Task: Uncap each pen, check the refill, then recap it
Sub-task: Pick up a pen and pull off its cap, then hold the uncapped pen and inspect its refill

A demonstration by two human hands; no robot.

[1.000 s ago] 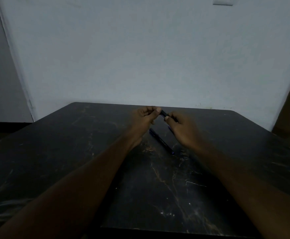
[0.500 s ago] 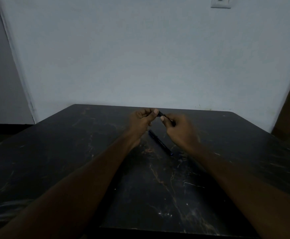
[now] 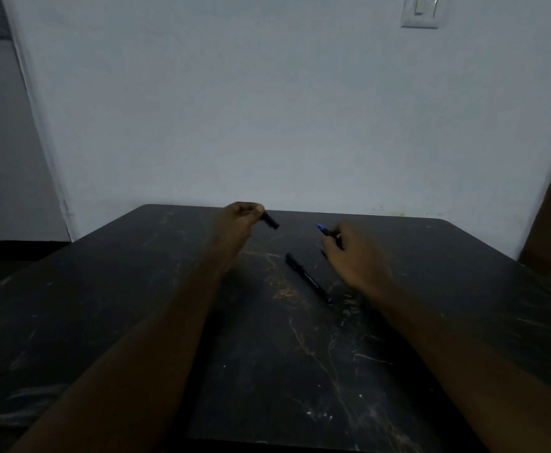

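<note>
Now the hands are apart above the table (image 3: 104, 305). Left hand (image 3: 238, 220) pinches the black cap (image 3: 270, 220), which sticks out toward the right. Right hand (image 3: 354, 256) grips the uncapped pen (image 3: 326, 231), its blue tip pointing up and left. A second pen (image 3: 308, 278), capped, lies on the table between the hands, just beside the right one.

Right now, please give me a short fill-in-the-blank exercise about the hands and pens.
1. The black cap is held by the ____ hand.
2. The uncapped pen in the right hand has a ____ tip.
3. The second pen lies on the ____.

Missing words: left; blue; table
</note>
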